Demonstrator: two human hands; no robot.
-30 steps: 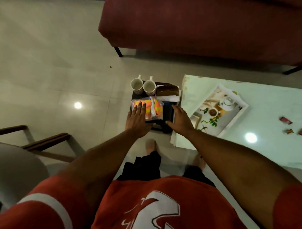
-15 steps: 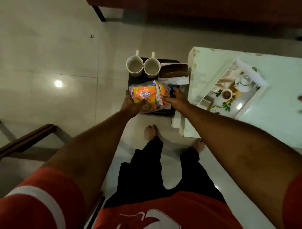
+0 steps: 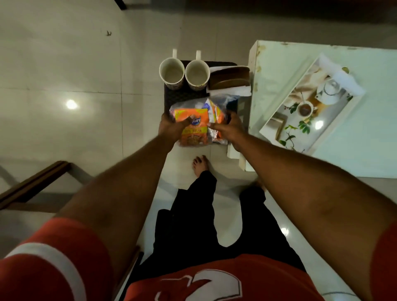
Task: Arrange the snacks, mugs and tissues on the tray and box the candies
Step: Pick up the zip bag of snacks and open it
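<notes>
A dark tray (image 3: 173, 97) hangs over the floor just left of the white table (image 3: 369, 146). At its far edge stand two empty white mugs (image 3: 171, 73) (image 3: 197, 74) beside a brown tissue holder (image 3: 230, 79) with white tissues. An orange snack packet (image 3: 194, 131) and a second packet (image 3: 216, 111) lie on the near half. My left hand (image 3: 170, 127) grips the tray's near left edge, thumb across the orange packet. My right hand (image 3: 231, 130) grips the near right edge, thumb on the packets. No candies or box are in view.
A white tray with a teapot print (image 3: 277, 111) lies on the table. A wooden chair arm (image 3: 36, 184) is at the lower left. My bare feet (image 3: 200, 165) stand on the tiled floor below the tray. A dark sofa leg (image 3: 120, 2) shows at the top.
My hands went from resting flat on the packets to gripping the tray's near edge. The tray and its load now look closer and higher, and the view has tilted down.
</notes>
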